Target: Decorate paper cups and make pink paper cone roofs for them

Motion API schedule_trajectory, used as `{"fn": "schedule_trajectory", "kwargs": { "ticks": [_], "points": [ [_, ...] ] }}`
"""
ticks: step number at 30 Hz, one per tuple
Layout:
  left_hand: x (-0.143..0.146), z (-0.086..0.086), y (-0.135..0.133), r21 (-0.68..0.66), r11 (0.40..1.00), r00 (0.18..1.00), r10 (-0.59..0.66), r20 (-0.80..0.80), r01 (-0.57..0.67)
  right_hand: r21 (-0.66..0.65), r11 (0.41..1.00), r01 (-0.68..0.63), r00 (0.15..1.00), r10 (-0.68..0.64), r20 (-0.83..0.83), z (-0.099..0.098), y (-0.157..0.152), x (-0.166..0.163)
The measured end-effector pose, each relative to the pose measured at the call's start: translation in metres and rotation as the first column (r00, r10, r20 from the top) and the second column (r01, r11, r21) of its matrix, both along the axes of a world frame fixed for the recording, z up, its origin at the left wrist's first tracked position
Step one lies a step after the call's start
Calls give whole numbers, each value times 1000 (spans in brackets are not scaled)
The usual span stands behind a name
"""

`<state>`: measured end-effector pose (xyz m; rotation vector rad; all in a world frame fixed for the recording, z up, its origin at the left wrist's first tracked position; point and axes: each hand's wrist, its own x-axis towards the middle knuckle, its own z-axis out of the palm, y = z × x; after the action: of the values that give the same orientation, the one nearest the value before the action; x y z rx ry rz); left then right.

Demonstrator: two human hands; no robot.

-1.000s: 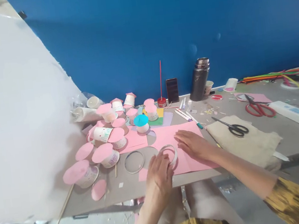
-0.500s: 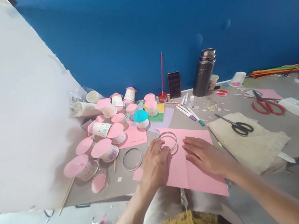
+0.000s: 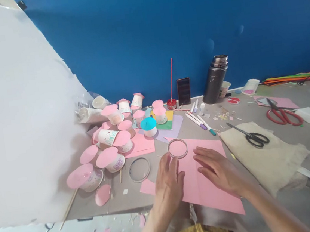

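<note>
A sheet of pink paper [image 3: 192,181] with a faint fold line lies at the table's front edge. On its upper left part rests a thin grey ring [image 3: 187,149], flat, with pink showing through it. Fingertips of my left hand [image 3: 168,180] are at the ring's lower edge, the fingers apart; whether they touch it I cannot tell. My right hand [image 3: 220,170] lies flat on the right half of the sheet, fingers stretched out, holding nothing. A second, similar ring [image 3: 130,171] lies on the table left of my left hand, beside a pink paper scrap [image 3: 147,187].
Paper cups with pink discs [image 3: 111,161] crowd the left. Behind the sheet are markers [image 3: 196,120], a phone [image 3: 184,91] and a dark flask [image 3: 215,80]. Black scissors [image 3: 255,139] lie on a beige cloth [image 3: 273,161] at right, near red-handled scissors [image 3: 283,117].
The ring, tilted under my left fingers before, now lies flat on the sheet. My left hand has loosened and drawn back slightly toward me. The view has shifted a little.
</note>
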<state>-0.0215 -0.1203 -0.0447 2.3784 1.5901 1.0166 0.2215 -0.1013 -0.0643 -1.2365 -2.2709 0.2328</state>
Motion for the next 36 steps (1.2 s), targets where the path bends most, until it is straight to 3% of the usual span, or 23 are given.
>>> {"fn": "schedule_trajectory", "kwargs": {
  "ticks": [4,9,16,21,25,36],
  "points": [
    [1,-5,-3,-62,998,1000,-25,-1,25,42,999,25,1000,-24,-19,16,9,-7],
    [0,-5,-2,-82,996,998,-38,40,42,74,997,-19,1000,19,-4,41,29,-38],
    [-2,-25,-7,4,999,998,33,-51,-33,-32,998,-47,998,46,-44,28,36,-46],
    [4,-25,-12,-41,993,993,111,-43,-113,-34,995,-98,991,94,-94,31,32,-38],
    [5,-22,-11,-90,990,991,96,-94,-105,-67,993,-100,991,94,-90,35,31,-41],
    [-4,-26,-3,38,999,989,24,-146,-19,-127,991,-47,997,39,-67,37,32,-44]
  ]
}}
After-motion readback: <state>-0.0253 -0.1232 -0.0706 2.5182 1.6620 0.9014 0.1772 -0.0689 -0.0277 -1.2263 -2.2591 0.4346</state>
